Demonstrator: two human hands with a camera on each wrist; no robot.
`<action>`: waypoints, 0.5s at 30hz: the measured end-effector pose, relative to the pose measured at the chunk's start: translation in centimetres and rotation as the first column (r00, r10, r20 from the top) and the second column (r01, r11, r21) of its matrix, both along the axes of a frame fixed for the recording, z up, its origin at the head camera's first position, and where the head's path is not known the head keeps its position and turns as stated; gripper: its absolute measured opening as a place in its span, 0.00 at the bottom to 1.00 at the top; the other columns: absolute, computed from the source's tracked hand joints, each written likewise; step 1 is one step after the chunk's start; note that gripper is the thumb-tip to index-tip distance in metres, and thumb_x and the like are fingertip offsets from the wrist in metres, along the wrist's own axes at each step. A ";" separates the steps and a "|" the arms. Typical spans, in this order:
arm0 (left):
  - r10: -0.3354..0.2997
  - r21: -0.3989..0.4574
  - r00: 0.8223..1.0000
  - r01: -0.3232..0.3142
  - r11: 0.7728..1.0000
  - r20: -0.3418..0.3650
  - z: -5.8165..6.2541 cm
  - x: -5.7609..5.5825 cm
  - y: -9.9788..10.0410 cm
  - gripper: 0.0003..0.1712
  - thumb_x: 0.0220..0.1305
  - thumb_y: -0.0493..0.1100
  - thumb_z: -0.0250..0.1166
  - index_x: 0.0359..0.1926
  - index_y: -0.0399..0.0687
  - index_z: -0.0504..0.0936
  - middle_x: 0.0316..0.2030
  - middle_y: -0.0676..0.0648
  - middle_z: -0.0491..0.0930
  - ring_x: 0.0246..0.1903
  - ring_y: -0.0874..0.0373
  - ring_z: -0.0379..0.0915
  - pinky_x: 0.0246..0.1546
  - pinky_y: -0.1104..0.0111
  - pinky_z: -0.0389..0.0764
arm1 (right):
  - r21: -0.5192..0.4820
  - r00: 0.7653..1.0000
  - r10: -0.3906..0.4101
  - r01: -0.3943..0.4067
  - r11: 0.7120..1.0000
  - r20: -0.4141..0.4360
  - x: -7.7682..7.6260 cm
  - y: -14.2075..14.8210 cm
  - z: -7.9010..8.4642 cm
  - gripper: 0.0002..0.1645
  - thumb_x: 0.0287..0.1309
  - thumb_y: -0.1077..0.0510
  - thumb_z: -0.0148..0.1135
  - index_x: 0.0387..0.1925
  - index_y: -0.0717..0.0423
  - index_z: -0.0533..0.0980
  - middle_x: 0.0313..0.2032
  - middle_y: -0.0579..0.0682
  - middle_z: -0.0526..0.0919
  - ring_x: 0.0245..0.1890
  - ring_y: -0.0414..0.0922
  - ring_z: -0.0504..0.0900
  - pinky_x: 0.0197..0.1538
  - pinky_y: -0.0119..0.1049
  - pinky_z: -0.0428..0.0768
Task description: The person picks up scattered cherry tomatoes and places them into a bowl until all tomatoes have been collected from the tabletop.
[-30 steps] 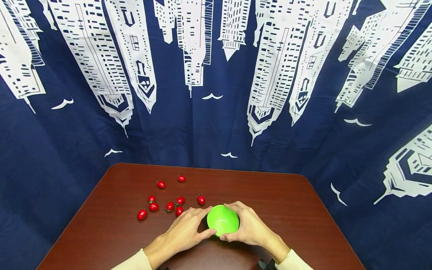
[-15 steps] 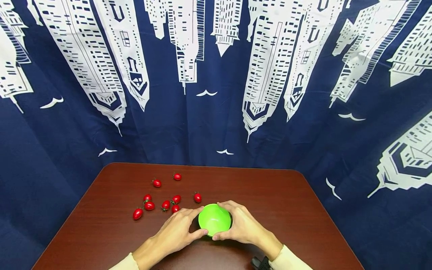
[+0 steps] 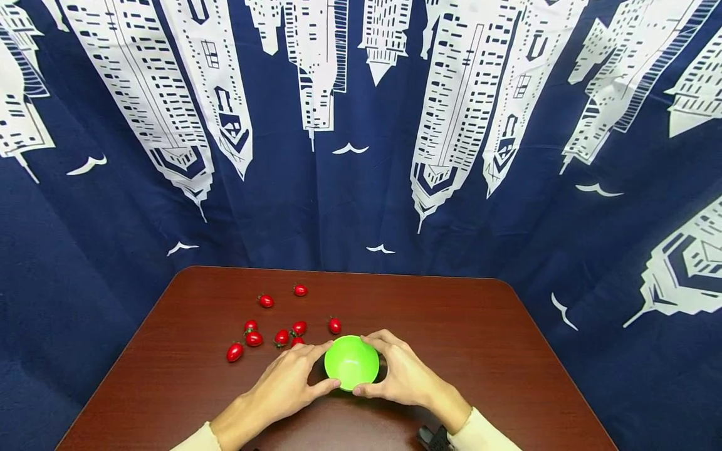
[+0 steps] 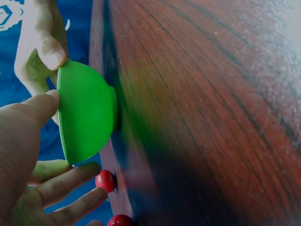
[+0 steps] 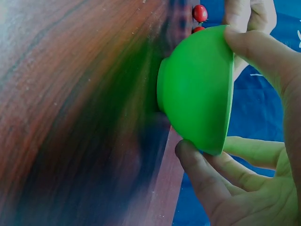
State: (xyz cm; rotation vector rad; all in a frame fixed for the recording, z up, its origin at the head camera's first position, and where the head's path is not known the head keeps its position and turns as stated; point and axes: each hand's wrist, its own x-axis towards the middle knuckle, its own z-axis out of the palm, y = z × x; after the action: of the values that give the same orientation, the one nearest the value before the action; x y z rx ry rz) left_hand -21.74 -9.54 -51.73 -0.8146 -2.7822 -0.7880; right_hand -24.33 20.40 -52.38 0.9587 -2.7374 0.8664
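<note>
A small bright green bowl [image 3: 352,363] stands upright between both hands near the front middle of the brown table [image 3: 451,326], and no contents show in it. My left hand [image 3: 284,381] holds its left side, thumb at the near rim and fingers at the far side. From the right, my right hand [image 3: 407,374] grips it the same way, thumb and fingers spread round the wall. In the left wrist view the foot of the bowl [image 4: 87,115] is right at the tabletop. One red cherry tomato [image 3: 298,342] lies partly hidden behind the left hand.
Several more cherry tomatoes [image 3: 254,339] with green stems lie scattered on the left half of the table. The nearest, a single tomato [image 3: 334,326], lies just beyond the bowl. A dark blue curtain [image 3: 287,207] with white buildings hangs behind the table's far edge.
Both hands have moved left with the bowl, nearer to the tomatoes, keeping their hold. The whole head view has also shifted slightly.
</note>
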 end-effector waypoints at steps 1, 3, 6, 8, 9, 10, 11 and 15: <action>0.001 0.001 1.000 -0.001 1.000 -0.001 0.1 0.0 0.0 0.45 0.74 0.69 0.79 0.80 0.48 0.83 0.68 0.47 0.92 0.63 0.52 0.91 0.65 0.44 0.91 | -0.006 1.000 0.010 -0.010 1.000 0.000 -0.1 0.1 0.0 0.61 0.59 0.23 0.85 0.78 0.60 0.80 0.68 0.46 0.85 0.63 0.47 0.89 0.65 0.44 0.91; 0.003 -0.001 1.000 -0.003 1.000 -0.006 0.1 0.0 -0.1 0.45 0.74 0.69 0.79 0.80 0.49 0.83 0.68 0.47 0.92 0.62 0.52 0.91 0.65 0.44 0.91 | -0.012 1.000 0.017 -0.017 1.000 0.012 -0.2 0.1 0.1 0.61 0.59 0.24 0.86 0.78 0.60 0.80 0.68 0.45 0.85 0.62 0.46 0.89 0.65 0.44 0.91; 0.000 -0.012 1.000 0.000 1.000 -0.014 0.2 0.0 -0.1 0.44 0.74 0.70 0.78 0.79 0.49 0.84 0.66 0.49 0.93 0.61 0.54 0.91 0.64 0.45 0.92 | -0.002 0.999 0.011 -0.011 1.000 0.046 -0.2 0.1 0.2 0.60 0.57 0.26 0.88 0.78 0.58 0.80 0.67 0.44 0.86 0.62 0.44 0.89 0.65 0.43 0.91; -0.004 -0.022 0.999 0.003 1.000 -0.037 0.3 0.0 -0.2 0.43 0.74 0.69 0.79 0.77 0.49 0.86 0.63 0.50 0.93 0.59 0.55 0.91 0.63 0.47 0.92 | 0.013 0.995 -0.019 0.018 1.000 0.098 0.5 -0.3 1.5 0.57 0.55 0.30 0.91 0.76 0.57 0.82 0.65 0.43 0.86 0.59 0.44 0.90 0.63 0.44 0.92; -0.007 -0.022 0.999 0.006 1.000 -0.049 0.4 -0.1 -0.3 0.41 0.74 0.68 0.79 0.75 0.48 0.87 0.61 0.51 0.94 0.58 0.56 0.91 0.62 0.48 0.92 | 0.012 0.994 -0.017 0.015 1.000 0.104 0.5 -0.4 1.5 0.57 0.54 0.31 0.92 0.76 0.56 0.82 0.64 0.42 0.86 0.59 0.43 0.90 0.63 0.44 0.92; -0.010 -0.021 0.998 0.008 1.000 -0.062 0.5 -0.2 -0.3 0.39 0.75 0.68 0.79 0.73 0.48 0.89 0.59 0.52 0.94 0.56 0.57 0.91 0.60 0.49 0.93 | 0.011 0.994 -0.013 0.012 1.000 0.112 0.4 -0.4 1.6 0.57 0.54 0.32 0.92 0.76 0.56 0.82 0.63 0.42 0.86 0.58 0.42 0.90 0.63 0.44 0.92; -0.013 -0.015 0.997 0.012 1.000 -0.074 0.7 -0.3 -0.3 0.37 0.75 0.66 0.79 0.71 0.47 0.90 0.58 0.52 0.94 0.55 0.57 0.91 0.59 0.50 0.94 | 0.009 0.993 -0.010 0.009 1.000 0.116 0.4 -0.4 1.6 0.57 0.53 0.32 0.92 0.76 0.56 0.82 0.62 0.41 0.87 0.58 0.41 0.90 0.62 0.43 0.92; -0.003 0.020 0.996 0.005 1.000 -0.089 1.5 -1.3 -0.3 0.32 0.77 0.62 0.79 0.68 0.45 0.91 0.57 0.50 0.94 0.55 0.55 0.93 0.57 0.53 0.95 | 0.010 0.994 -0.010 0.009 1.000 0.109 0.4 -0.3 1.7 0.57 0.53 0.32 0.93 0.76 0.56 0.82 0.62 0.41 0.87 0.57 0.40 0.89 0.61 0.44 0.93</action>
State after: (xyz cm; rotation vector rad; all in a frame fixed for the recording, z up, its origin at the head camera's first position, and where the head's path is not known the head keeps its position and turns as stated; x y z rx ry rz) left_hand -23.00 -9.87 -50.22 -0.8309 -2.6915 -0.7594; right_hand -23.95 20.07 -50.70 0.9252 -2.8370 0.9317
